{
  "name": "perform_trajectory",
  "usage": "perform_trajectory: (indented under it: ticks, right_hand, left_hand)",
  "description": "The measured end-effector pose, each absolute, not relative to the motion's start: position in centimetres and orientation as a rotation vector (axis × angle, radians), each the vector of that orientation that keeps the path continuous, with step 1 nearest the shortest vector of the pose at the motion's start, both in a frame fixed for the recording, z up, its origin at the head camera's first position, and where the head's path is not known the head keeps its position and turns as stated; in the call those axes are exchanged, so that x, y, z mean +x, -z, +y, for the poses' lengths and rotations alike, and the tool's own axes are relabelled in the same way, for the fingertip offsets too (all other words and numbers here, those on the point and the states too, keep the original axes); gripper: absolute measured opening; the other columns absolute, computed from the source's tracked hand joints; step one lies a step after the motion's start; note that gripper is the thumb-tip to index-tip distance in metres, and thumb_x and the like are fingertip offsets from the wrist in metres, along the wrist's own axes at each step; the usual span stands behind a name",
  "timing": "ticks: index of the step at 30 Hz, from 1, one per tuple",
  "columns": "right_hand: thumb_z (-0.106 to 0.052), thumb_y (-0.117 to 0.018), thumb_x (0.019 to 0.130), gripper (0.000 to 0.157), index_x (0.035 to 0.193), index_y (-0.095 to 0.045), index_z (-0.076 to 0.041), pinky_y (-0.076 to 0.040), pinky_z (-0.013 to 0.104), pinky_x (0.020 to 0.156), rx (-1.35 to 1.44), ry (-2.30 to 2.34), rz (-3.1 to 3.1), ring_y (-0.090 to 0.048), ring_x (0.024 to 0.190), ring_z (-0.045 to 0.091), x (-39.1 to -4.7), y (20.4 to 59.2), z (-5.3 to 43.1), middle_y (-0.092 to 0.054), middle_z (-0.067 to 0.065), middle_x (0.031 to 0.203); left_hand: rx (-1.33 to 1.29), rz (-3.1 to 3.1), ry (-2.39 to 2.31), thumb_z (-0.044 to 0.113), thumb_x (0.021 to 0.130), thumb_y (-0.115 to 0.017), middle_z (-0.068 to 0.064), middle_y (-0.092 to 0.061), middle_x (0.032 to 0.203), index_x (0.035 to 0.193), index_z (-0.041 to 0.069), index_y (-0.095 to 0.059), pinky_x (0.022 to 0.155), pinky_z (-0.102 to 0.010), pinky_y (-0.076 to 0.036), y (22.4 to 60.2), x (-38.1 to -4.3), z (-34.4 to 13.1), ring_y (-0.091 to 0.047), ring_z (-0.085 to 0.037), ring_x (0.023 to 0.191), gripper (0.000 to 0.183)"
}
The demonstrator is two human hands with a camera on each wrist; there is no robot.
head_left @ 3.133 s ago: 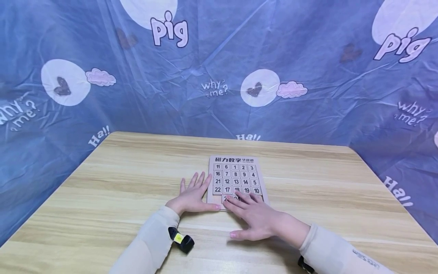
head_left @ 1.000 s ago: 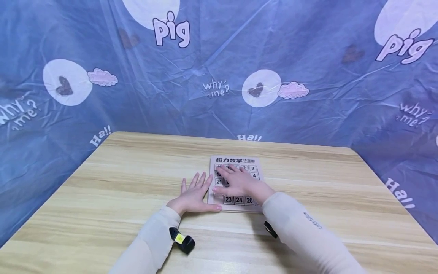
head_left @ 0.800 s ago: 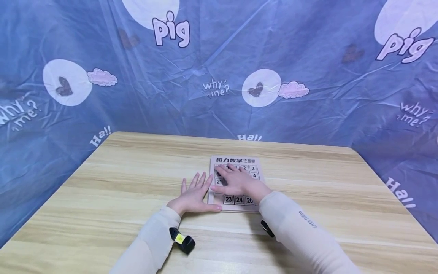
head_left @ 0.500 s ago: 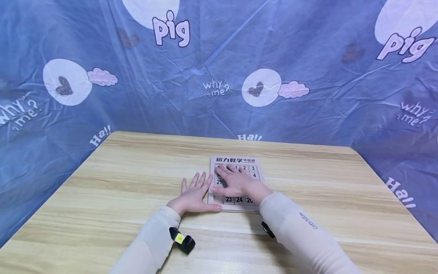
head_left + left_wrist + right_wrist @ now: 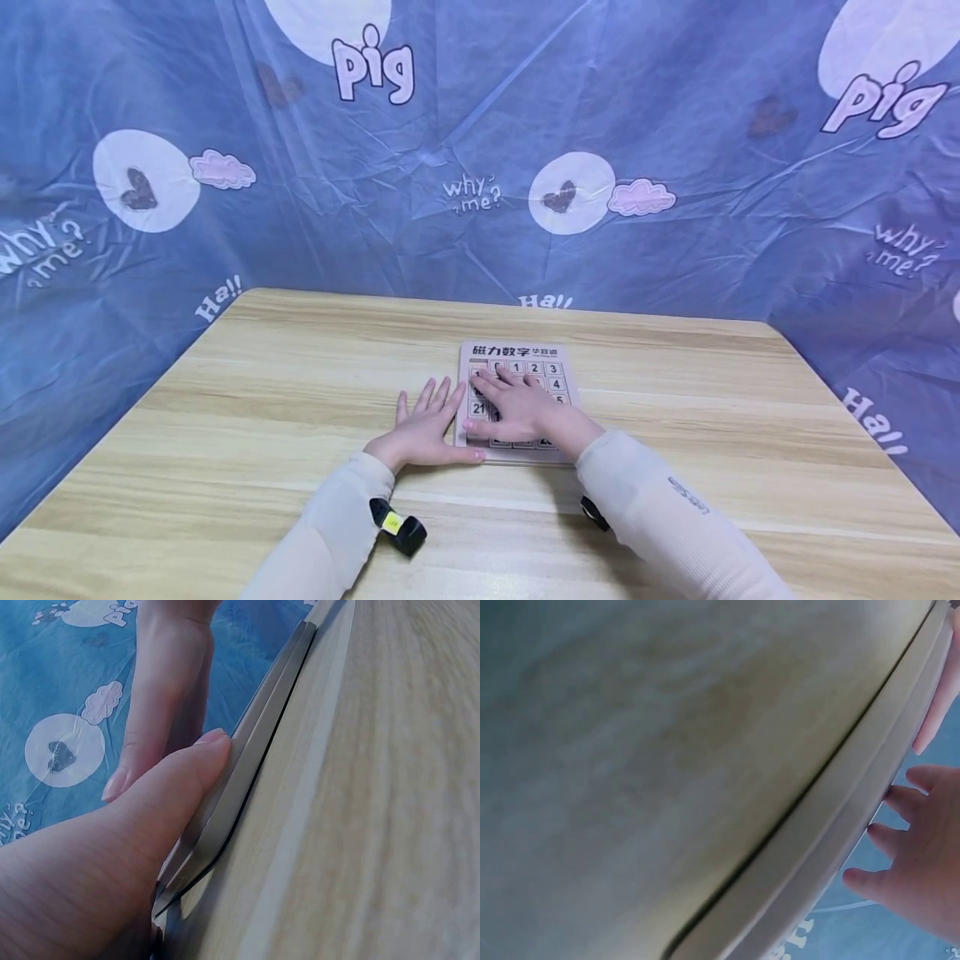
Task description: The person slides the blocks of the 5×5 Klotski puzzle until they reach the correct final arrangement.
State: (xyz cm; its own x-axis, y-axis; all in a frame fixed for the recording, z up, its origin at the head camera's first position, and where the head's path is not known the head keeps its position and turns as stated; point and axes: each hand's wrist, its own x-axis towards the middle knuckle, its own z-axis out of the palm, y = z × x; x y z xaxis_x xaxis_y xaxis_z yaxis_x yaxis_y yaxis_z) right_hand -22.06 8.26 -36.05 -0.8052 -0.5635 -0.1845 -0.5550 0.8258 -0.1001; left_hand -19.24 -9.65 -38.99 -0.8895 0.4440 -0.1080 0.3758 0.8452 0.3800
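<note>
A number sliding puzzle (image 5: 517,456) lies flat on the table, printed with black characters along its far edge. My left hand (image 5: 420,432) is spread at the puzzle's left side, its thumb against the near left corner; the left wrist view shows that thumb (image 5: 214,742) on the frame's edge. My right hand (image 5: 521,412) lies over the tiles with extended fingers, fingertips on the left column near the tile 11. A gap (image 5: 477,363) shows at the top left corner of the grid. Many middle tiles are hidden under the right hand.
The wooden table (image 5: 300,358) extends on all sides of the puzzle. Behind it hangs a blue printed cloth (image 5: 450,100). A black wrist camera (image 5: 405,533) sits on the left sleeve.
My right hand has gone from the puzzle's near edge to its top left, then drawn slightly back. The left column has slid toward me, shifting the gap from bottom left to top left.
</note>
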Motion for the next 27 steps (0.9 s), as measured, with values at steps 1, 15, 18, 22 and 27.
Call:
perform_trajectory:
  ticks: [1, 15, 18, 22, 27]
  right_hand:
    - [-0.069, -0.024, 0.079, 0.080, 0.139, -0.015, -0.018, -0.009, 0.054, 0.097, -0.869, 0.062, 2.800, -0.007, 0.128, 0.027, -22.0, 36.1, 8.3, -0.014, 0.001, 0.142]
    - [-0.069, -0.023, 0.078, 0.080, 0.139, -0.013, -0.018, -0.010, 0.052, 0.097, -0.916, 0.051, 2.787, -0.009, 0.127, 0.028, -21.1, 35.9, 8.5, -0.014, 0.002, 0.142]
    - [-0.069, -0.024, 0.079, 0.080, 0.139, -0.014, -0.018, -0.010, 0.053, 0.097, -0.915, 0.050, 2.788, -0.009, 0.127, 0.028, -21.1, 36.0, 8.5, -0.014, 0.002, 0.142]
    - [-0.069, -0.024, 0.078, 0.080, 0.139, -0.014, -0.019, -0.010, 0.053, 0.097, -0.910, 0.047, 2.788, -0.009, 0.127, 0.027, -21.0, 36.0, 8.4, -0.014, 0.002, 0.142]
    - [-0.069, -0.023, 0.078, 0.081, 0.139, -0.014, -0.018, -0.010, 0.053, 0.097, -0.918, 0.040, 2.787, -0.009, 0.127, 0.027, -21.0, 36.0, 8.4, -0.014, 0.003, 0.142]
  left_hand:
    - [0.635, 2.831, -0.527, 0.077, 0.061, -0.044, -0.010, 0.000, 0.143, 0.140, 0.016, -0.005, 0.092, -0.056, 0.012, 39.0, -19.2, -9.7, 0.008, -0.028, 0.127, 0.106]
    - [0.644, 2.835, -0.543, 0.074, 0.062, -0.048, -0.011, -0.002, 0.143, 0.140, 0.015, -0.006, 0.092, -0.056, 0.011, 39.0, -19.3, -9.7, 0.007, -0.029, 0.127, 0.106]
    - [0.641, 2.836, -0.539, 0.074, 0.062, -0.049, -0.011, -0.002, 0.143, 0.140, 0.015, -0.005, 0.092, -0.056, 0.011, 39.1, -19.3, -9.7, 0.007, -0.028, 0.127, 0.106]
    - [0.637, 2.838, -0.525, 0.074, 0.062, -0.048, -0.010, -0.001, 0.143, 0.140, 0.017, -0.004, 0.093, -0.056, 0.011, 39.2, -19.4, -9.7, 0.008, -0.027, 0.127, 0.106]
    - [0.641, 2.841, -0.520, 0.073, 0.063, -0.049, -0.011, -0.002, 0.143, 0.140, 0.016, -0.005, 0.093, -0.056, 0.010, 39.2, -19.4, -9.7, 0.007, -0.028, 0.127, 0.106]
